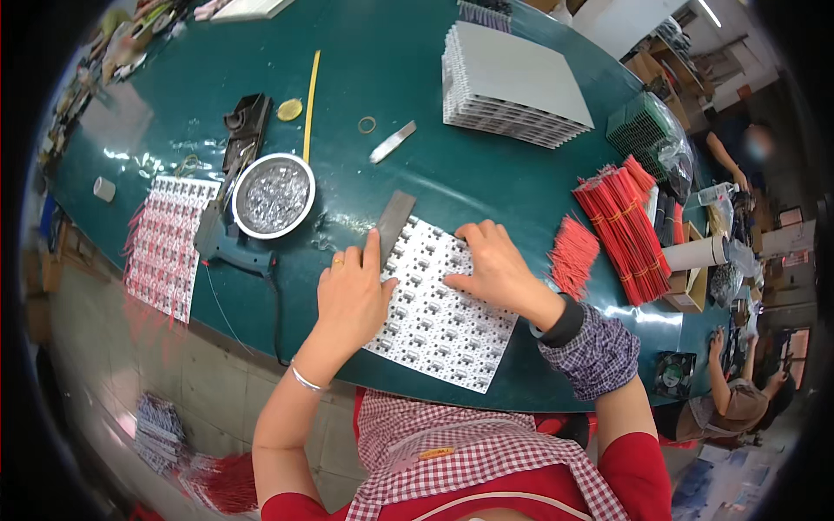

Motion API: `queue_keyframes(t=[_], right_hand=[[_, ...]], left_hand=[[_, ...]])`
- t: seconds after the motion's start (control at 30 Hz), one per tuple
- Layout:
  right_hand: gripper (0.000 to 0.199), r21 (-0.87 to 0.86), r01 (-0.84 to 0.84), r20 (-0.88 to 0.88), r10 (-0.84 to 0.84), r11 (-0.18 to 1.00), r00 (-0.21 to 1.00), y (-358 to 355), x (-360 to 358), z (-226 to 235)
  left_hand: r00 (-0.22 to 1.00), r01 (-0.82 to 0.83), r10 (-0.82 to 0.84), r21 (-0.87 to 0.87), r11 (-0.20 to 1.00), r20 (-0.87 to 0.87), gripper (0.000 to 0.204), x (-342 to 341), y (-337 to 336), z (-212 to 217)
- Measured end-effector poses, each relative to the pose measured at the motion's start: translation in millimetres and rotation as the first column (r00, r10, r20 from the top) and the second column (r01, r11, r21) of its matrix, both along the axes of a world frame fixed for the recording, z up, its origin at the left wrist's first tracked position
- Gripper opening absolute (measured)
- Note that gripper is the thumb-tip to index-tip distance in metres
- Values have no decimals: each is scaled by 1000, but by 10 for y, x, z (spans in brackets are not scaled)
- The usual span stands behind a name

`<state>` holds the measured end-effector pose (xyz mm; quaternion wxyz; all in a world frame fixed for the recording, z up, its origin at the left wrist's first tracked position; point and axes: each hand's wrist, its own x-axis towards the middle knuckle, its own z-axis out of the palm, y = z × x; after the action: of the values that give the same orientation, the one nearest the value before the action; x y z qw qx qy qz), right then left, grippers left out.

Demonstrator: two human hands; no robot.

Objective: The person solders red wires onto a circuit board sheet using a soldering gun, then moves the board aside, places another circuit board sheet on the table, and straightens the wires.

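A white circuit-board panel with rows of small parts lies on the green table in front of me. My left hand rests on the panel's left edge and presses a flat grey metal blade with the index finger along it. My right hand lies flat on the panel's upper right part, fingers spread, holding it down. A ring sits on my left hand and a bracelet on that wrist; a dark band and checked sleeve cover my right wrist.
A round metal dish of silver bits and a soldering tool lie to the left, beside a panel with red wires. Red wire bundles lie right; a stack of white panels sits behind. Other people work at far right.
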<state>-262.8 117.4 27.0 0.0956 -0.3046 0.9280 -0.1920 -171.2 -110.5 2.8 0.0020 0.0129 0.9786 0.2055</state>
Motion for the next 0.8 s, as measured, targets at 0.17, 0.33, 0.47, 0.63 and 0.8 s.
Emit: queue_keyframes(t=[0.17,0.33,0.47,0.63,0.8], right_hand=[[74,32,54,207,-60,998,977,35,-208,-106],[70,-80,78,417,-37,994,908,141,-344,-122],[55,-239,271,730,-12,932,684,374,-233,84],[41,-354,581,858,7,733,514,1063,142,184],[39,-477,879,879,22,-5,477,1208,918,189]], left_hand=[[996,-1,-8,99,995,90,77,-93,-80,71],[983,-173,106,544,821,152,65,-151,-183,5],[964,-265,157,819,509,214,52,-43,-246,73],[954,-238,260,907,348,151,50,185,-146,444],[931,-243,351,890,386,102,48,298,15,497]])
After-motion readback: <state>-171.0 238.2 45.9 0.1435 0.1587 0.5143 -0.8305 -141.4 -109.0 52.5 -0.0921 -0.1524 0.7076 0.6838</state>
